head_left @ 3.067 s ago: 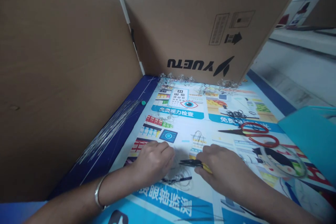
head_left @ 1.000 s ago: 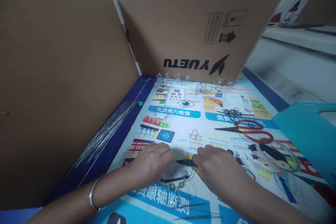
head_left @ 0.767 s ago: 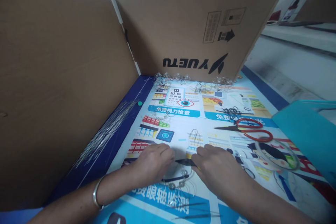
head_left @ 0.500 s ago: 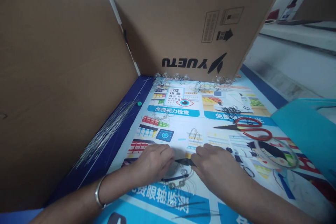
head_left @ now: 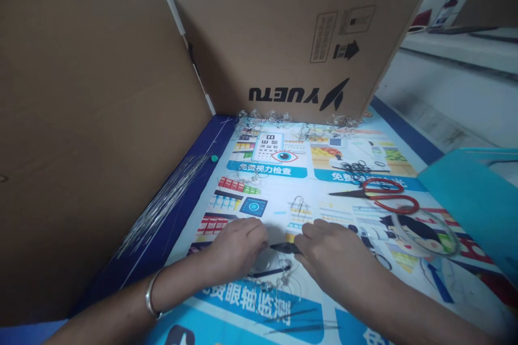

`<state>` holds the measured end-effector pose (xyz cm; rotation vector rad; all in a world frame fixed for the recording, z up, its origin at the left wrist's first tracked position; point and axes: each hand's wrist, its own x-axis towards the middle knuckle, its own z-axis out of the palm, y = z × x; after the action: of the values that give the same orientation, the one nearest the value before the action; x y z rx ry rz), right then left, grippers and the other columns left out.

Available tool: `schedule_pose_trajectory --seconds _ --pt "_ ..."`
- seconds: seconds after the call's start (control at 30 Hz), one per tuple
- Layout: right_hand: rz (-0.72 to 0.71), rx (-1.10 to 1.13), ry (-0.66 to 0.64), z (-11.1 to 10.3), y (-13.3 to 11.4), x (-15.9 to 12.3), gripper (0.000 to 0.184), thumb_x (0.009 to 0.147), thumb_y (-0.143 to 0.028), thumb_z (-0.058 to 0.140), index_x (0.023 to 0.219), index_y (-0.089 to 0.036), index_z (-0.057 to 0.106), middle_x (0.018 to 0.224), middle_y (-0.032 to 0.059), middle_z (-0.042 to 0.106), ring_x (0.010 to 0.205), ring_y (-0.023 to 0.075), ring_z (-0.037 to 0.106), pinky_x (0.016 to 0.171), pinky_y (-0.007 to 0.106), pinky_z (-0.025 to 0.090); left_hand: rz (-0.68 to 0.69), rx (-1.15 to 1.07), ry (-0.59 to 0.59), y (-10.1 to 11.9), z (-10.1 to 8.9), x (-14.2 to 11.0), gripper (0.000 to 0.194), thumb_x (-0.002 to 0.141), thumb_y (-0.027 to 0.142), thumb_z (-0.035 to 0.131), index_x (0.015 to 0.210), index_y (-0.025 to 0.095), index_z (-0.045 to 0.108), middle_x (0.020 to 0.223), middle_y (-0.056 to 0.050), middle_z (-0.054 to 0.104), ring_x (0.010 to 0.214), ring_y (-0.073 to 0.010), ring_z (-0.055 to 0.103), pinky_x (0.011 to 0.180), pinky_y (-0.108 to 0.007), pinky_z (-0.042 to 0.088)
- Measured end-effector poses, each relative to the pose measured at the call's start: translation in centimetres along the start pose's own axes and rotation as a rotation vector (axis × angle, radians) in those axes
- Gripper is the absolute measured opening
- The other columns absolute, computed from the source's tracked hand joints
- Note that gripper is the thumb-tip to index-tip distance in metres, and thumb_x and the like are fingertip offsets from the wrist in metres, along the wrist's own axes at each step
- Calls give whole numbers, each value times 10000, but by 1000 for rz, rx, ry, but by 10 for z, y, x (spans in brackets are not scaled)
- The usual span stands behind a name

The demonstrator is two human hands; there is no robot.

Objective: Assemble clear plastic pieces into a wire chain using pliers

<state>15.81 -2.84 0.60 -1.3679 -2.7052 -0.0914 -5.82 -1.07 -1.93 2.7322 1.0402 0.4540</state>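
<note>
My left hand (head_left: 243,245), a silver bangle on its wrist, is closed in a pinch. From its fingers hangs a blurred strand of wire with clear beads (head_left: 279,282); the exact pinch point is hidden. My right hand (head_left: 326,250) is wrapped round a tool that looks like pliers (head_left: 284,248). Only the dark, tapered jaws show, pointing left at my left fingertips; the handles are inside my palm. Below the hands, thin dark wire pieces (head_left: 303,323) lie on the printed sheet (head_left: 279,215).
Red-handled scissors (head_left: 388,195) lie to the right, by a pile of black rings (head_left: 356,168) and a clear coil (head_left: 453,237). Silver wires (head_left: 165,199) lie at left. Beaded wire pieces (head_left: 263,117) line the base of the cardboard wall (head_left: 283,38). A teal box (head_left: 473,188) stands right.
The beaded strand has shifted slightly and is now more blurred. Both hands keep nearly the same place and grip, and the view has moved a little.
</note>
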Motion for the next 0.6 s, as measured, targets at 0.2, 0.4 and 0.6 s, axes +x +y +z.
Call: schedule_pose_trajectory --seconds 0.2,0.4,0.6 --pt "-14 43 165 1 1 -6 109 653 -192 701 657 -232 599 629 -17 566 591 161 460 547 303 201 2 -120 -6 -7 3 -2 112 815 84 422 824 173 488 804 -26 555 764 -160 504 660 -261 397" --pt "-57 24 218 8 3 -8 147 623 -150 698 631 -217 568 620 -9 540 617 165 427 579 309 205 31 -83 5 -7 2 -4 104 845 107 392 843 162 481 815 -43 564 763 -173 495 687 -296 390" --pt "-120 -21 253 12 5 -8 180 615 -124 701 615 -206 540 602 -1 515 602 166 389 571 315 190 17 -95 4 -6 3 -4 156 871 129 355 919 161 500 874 -60 577 799 -184 505 706 -307 396"
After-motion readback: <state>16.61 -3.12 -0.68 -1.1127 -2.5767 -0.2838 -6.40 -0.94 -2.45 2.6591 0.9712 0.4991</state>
